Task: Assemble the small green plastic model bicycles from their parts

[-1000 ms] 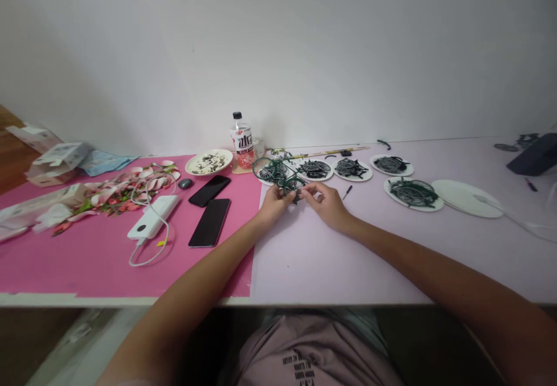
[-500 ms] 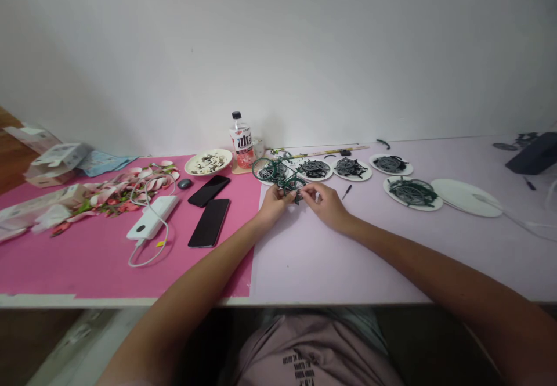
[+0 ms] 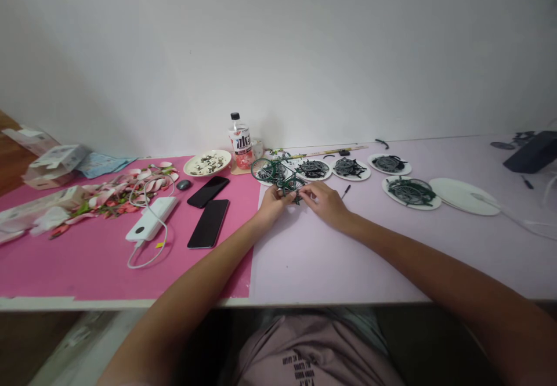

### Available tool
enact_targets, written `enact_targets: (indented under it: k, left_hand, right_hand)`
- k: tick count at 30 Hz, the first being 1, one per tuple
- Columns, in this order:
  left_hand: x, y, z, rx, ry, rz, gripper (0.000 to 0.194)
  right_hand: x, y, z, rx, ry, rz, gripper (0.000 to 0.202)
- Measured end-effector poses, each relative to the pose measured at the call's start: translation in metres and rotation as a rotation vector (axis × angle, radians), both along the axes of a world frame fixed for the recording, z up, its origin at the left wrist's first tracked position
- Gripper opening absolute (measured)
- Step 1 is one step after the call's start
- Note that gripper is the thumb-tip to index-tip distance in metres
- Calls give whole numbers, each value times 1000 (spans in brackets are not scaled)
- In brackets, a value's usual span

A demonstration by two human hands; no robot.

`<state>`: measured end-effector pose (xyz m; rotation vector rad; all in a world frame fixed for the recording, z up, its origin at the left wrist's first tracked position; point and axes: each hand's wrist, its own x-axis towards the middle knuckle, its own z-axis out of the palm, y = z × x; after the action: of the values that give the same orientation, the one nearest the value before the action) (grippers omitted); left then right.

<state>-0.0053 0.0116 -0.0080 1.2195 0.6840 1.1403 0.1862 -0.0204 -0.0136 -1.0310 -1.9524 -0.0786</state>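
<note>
A small dark green model bicycle (image 3: 278, 171) is held up above the table, one wheel to the left and the other between my hands. My left hand (image 3: 274, 202) grips it near the right-hand wheel. Close against the same wheel, my right hand (image 3: 321, 199) has its thumb and index finger pinched together; whatever lies between those fingertips is too small to make out. Behind the bicycle stands a plate of dark wheel parts (image 3: 266, 172), partly hidden. More plates of dark parts (image 3: 313, 169) (image 3: 350, 168) stand to its right.
Further right are a plate of green parts (image 3: 411, 192), white plates (image 3: 463, 195) and a dark block (image 3: 531, 152). A pen (image 3: 346, 191) lies beyond my right hand. Leftward are a bottle (image 3: 241, 142), a bowl (image 3: 208, 163), two phones (image 3: 208, 223), a power bank (image 3: 151, 217) and petals (image 3: 126, 190).
The view has shifted very slightly. My right fingertips are a little nearer my left hand; the bicycle stays in my left hand.
</note>
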Motion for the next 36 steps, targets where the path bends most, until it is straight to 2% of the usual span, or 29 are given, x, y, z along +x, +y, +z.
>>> enact_targets:
  k: [8, 13, 24, 31, 36]
  left_hand:
    - [-1, 2, -1, 13, 29, 18, 58]
    - [0, 2, -1, 39, 22, -2, 56]
    - [2, -5, 8, 21, 26, -51, 66]
    - [6, -4, 1, 32, 80, 74, 51]
    - [6, -3, -1, 40, 111, 122, 51]
  right_hand:
    - [-2, -2, 1, -9, 32, 12, 17]
    - [-5, -3, 4, 45, 129, 59, 15]
    - [-6, -4, 4, 47, 252, 95, 12]
    - [-7, -5, 6, -6, 306, 79, 14]
    - [-6, -3, 4, -65, 338, 90, 18]
